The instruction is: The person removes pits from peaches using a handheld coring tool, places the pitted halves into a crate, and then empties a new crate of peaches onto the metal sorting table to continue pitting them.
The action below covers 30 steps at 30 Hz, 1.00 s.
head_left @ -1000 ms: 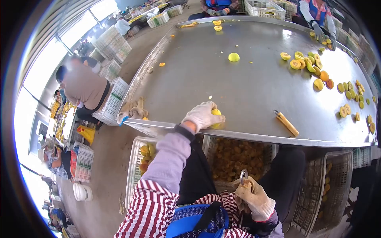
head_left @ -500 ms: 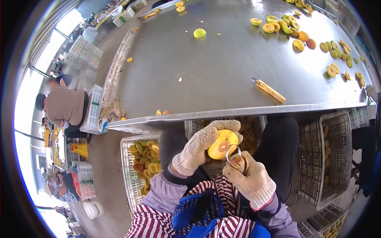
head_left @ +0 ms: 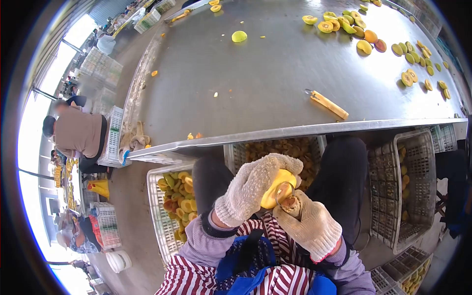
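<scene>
My left hand (head_left: 253,188), in a knit work glove, is closed around a yellow peach half (head_left: 273,191) with its cut face and brownish centre turned to the right. My right hand (head_left: 310,223), also gloved, grips the thick wooden handle of a pitting tool (head_left: 292,205). The tool's curved metal loop lies against the cut face, at the pit area. Both hands are held over my lap, just in front of the table edge. A second tool with a wooden handle and metal loop (head_left: 328,106) lies on the metal table (head_left: 206,73).
Peach halves (head_left: 339,23) are scattered over the table's far right. A crate (head_left: 156,206) of halves stands at my left, and another crate (head_left: 235,153) with fruit pieces sits under the table edge. A tall crate (head_left: 393,216) is at my right. Another person (head_left: 78,130) sits at far left.
Both hands have come slightly lower, and the left hand has tilted the peach half toward the tool. The loop now sits further into the cut face. The view has shifted slightly.
</scene>
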Each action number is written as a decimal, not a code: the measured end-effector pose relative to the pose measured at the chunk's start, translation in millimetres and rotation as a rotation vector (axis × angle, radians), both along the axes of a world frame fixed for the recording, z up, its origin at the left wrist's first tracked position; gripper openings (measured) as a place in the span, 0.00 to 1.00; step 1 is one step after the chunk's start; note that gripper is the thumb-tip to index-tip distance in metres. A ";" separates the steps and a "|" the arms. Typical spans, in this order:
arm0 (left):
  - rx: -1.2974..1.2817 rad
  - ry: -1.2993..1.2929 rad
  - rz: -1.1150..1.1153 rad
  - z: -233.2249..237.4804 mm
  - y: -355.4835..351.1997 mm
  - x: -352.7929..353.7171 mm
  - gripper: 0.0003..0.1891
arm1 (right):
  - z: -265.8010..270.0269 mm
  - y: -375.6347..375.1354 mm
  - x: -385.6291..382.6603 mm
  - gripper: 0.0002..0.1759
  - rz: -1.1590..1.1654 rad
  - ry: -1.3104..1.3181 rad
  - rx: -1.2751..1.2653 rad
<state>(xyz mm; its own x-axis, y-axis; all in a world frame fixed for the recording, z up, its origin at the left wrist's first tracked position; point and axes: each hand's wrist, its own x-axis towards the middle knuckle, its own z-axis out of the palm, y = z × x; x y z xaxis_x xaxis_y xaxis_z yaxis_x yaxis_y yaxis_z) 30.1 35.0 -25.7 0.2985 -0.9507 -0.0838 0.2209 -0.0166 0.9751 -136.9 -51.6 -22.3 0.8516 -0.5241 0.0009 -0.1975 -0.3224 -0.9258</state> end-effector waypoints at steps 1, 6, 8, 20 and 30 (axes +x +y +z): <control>0.000 0.002 0.000 1.6 -2.2 9.0 0.28 | -3.3 0.7 -1.9 0.16 0.000 0.002 0.000; 0.200 0.021 -0.235 21.2 -9.5 19.2 0.41 | -3.3 -0.4 -3.7 0.19 0.087 0.211 0.474; 0.057 0.058 -0.191 25.6 -7.7 7.0 0.36 | -2.7 -7.0 -1.5 0.19 0.062 0.188 0.594; 0.129 -0.411 0.177 33.4 -10.5 -27.6 0.17 | 0.9 -23.1 -8.8 0.14 0.286 0.198 1.365; 0.092 -0.694 0.004 40.6 -21.7 -21.4 0.15 | -7.7 -15.5 -21.8 0.14 0.304 0.016 1.684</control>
